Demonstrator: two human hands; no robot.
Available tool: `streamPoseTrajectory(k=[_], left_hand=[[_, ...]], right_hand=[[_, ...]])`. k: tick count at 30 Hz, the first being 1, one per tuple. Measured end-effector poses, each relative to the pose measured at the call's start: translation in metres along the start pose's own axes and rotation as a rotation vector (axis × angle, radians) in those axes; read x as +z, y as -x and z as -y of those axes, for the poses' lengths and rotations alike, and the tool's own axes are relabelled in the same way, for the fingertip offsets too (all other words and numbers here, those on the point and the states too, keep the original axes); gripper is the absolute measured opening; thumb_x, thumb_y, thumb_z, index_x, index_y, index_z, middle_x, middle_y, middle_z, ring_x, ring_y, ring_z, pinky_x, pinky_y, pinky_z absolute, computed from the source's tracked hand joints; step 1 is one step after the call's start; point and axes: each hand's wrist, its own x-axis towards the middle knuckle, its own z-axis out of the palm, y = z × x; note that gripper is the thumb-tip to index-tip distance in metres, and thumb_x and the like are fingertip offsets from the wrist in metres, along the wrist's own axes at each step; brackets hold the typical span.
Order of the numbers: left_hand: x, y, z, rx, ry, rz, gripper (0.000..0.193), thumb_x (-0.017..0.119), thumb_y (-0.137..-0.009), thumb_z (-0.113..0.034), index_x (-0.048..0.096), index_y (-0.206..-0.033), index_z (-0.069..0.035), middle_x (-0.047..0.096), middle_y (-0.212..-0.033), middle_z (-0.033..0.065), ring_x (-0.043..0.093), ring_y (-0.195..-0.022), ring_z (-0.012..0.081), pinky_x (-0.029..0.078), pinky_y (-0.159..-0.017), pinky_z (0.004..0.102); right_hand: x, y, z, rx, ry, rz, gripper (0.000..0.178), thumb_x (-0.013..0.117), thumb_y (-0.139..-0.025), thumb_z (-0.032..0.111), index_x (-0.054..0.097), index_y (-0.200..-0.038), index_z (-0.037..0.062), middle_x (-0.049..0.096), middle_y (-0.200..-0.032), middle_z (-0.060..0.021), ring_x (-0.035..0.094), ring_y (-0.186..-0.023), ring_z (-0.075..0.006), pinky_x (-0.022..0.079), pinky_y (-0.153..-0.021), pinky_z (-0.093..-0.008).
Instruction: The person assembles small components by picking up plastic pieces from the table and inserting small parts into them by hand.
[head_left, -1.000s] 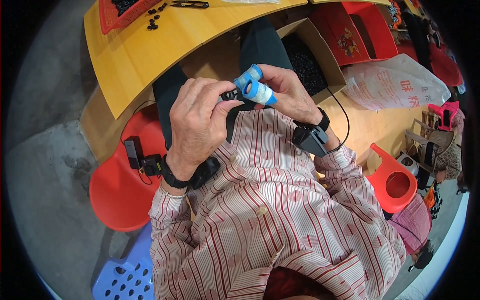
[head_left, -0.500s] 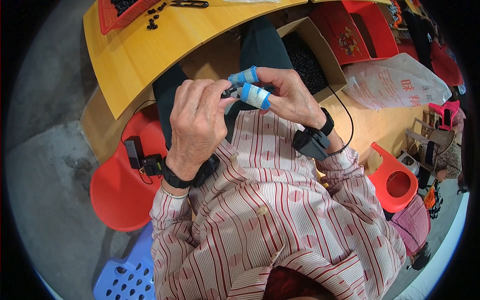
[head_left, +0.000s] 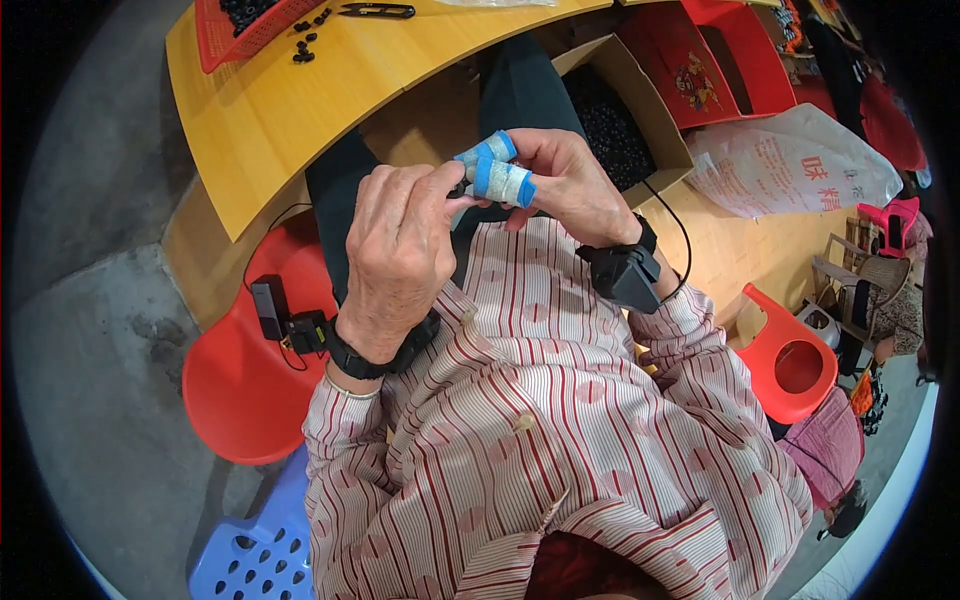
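Both hands meet in front of my chest, above my lap. My left hand (head_left: 400, 250) curls its fingers in and pinches a small black part (head_left: 459, 189) at its fingertips. My right hand (head_left: 572, 186) comes in from the right, and its thumb and forefinger are wrapped in blue and white tape (head_left: 500, 180). These taped fingertips press on the same black part from the other side. Most of the part is hidden between the fingers. Each wrist carries a black band with a device.
A yellow table (head_left: 300, 110) curves ahead with a red basket (head_left: 235, 30) of black parts, loose black bits and a black clipper (head_left: 375, 10). Below it is a cardboard box (head_left: 625, 120) of black parts. Red stools (head_left: 240, 390) (head_left: 795, 365), a blue stool (head_left: 250, 555) and a white sack (head_left: 790, 170) surround me.
The hands stay together at the same spot. The taped right fingers have shifted slightly on the black part.
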Motion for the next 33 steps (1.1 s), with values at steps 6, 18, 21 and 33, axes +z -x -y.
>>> streamPoseTrajectory(k=[6, 18, 21, 33], left_hand=[[-0.005, -0.002, -0.007, -0.189, 0.151, 0.039, 0.024, 0.069, -0.071, -0.002, 0.06, -0.094, -0.003, 0.06, -0.081, 0.009, 0.058, -0.069, 0.0227, 0.047, -0.061, 0.0292], [-0.005, -0.001, -0.003, -0.143, 0.167, 0.002, 0.021, 0.069, -0.07, 0.0, 0.059, -0.088, -0.002, 0.062, -0.08, 0.0092, 0.06, -0.069, 0.0232, 0.049, -0.061, 0.029], [-0.005, 0.001, -0.002, -0.161, 0.184, 0.023, 0.021, 0.069, -0.07, 0.001, 0.059, -0.088, -0.002, 0.062, -0.08, 0.009, 0.06, -0.069, 0.0233, 0.049, -0.061, 0.029], [-0.003, 0.002, 0.003, -0.126, 0.191, 0.029, 0.022, 0.069, -0.068, 0.003, 0.059, -0.086, -0.002, 0.061, -0.078, 0.008, 0.06, -0.068, 0.0221, 0.048, -0.059, 0.0286]], right_hand=[[-0.002, 0.001, -0.008, 0.01, -0.228, 0.058, 0.027, 0.067, -0.083, 0.024, 0.064, -0.099, 0.0032, 0.065, -0.084, -0.0025, 0.061, -0.068, -0.0061, 0.053, -0.052, -0.0188], [0.005, 0.003, -0.013, -0.009, -0.318, 0.049, 0.027, 0.067, -0.083, 0.023, 0.063, -0.1, 0.0028, 0.064, -0.088, -0.0035, 0.063, -0.074, -0.0083, 0.056, -0.059, -0.0213], [0.003, 0.002, -0.015, 0.046, -0.334, 0.06, 0.025, 0.066, -0.084, 0.021, 0.063, -0.101, 0.0026, 0.064, -0.089, -0.0037, 0.063, -0.073, -0.0089, 0.057, -0.06, -0.0223], [-0.002, -0.001, -0.019, 0.067, -0.398, 0.166, 0.025, 0.063, -0.086, 0.021, 0.063, -0.103, 0.0019, 0.063, -0.091, -0.0041, 0.062, -0.081, -0.0101, 0.058, -0.059, -0.0251]])
